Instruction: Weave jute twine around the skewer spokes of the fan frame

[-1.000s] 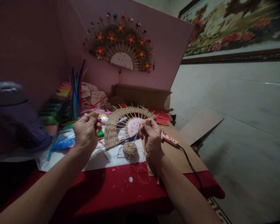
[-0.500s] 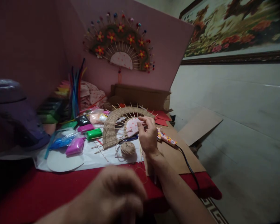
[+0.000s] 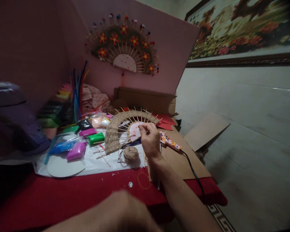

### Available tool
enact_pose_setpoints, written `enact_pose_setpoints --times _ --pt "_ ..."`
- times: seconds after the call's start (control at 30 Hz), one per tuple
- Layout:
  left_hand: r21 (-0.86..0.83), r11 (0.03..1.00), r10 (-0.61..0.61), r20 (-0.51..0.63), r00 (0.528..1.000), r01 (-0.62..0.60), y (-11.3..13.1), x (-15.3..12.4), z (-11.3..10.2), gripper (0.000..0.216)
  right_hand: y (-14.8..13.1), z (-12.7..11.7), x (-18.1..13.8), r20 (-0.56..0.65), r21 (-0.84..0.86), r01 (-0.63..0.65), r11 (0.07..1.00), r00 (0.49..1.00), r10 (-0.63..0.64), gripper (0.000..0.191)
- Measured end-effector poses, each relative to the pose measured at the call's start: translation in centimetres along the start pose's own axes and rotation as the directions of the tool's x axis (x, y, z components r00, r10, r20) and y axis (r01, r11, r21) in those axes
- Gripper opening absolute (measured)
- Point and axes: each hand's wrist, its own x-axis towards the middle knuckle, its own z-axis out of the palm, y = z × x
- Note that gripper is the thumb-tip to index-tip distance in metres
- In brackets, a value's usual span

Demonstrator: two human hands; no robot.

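A half-made fan of wooden sticks woven with jute twine (image 3: 116, 130) lies on white paper on the table. Its pink dotted centre (image 3: 135, 130) sits under the fingertips of my right hand (image 3: 148, 140), whose fingers are curled and pinched at the sticks or twine there; what they grip is too small to make out. A ball of jute twine (image 3: 130, 153) rests just left of that hand's wrist. My left hand (image 3: 120, 212) is a blurred shape low at the bottom edge, near the camera, with its fingers hidden.
A dotted glue gun (image 3: 170, 142) with a black cord lies on cardboard (image 3: 181, 161) right of the hand. Packets of coloured clay (image 3: 77, 150) and pipe cleaners (image 3: 77, 93) lie left. A finished decorated fan (image 3: 124, 48) hangs on the pink board. The red tablecloth (image 3: 74, 196) covers the front.
My left hand has dropped from beside the fan down toward the camera and out of clear view. My right hand stays at the fan's centre, shifted slightly left.
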Motion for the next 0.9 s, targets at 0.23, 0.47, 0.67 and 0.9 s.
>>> enact_pose_setpoints --times 0.23,0.47,0.67,0.9 --pt "-0.484 0.864 -0.203 -0.588 0.783 -0.139 1.0 3.7 -5.9 0.016 -0.9 -0.1 -0.6 0.222 0.475 -0.248 0.844 0.962 0.157 0.029" --pt "-0.346 0.919 -0.168 -0.777 0.607 -0.188 -0.2 4.2 -8.0 0.011 -1.8 0.0 -1.1 0.228 0.521 -0.19 0.832 0.97 0.079 0.027" --pt "0.367 0.901 0.187 -0.81 0.555 0.232 -2.1 6.4 -11.3 0.015 -0.8 0.2 -0.1 0.031 0.501 -0.244 0.83 0.964 0.265 0.024" --pt "0.616 0.391 0.118 -0.77 0.627 0.683 -4.2 9.0 -12.3 0.022 -0.3 0.3 0.0 -0.009 0.418 -0.25 0.873 0.96 0.279 0.027"
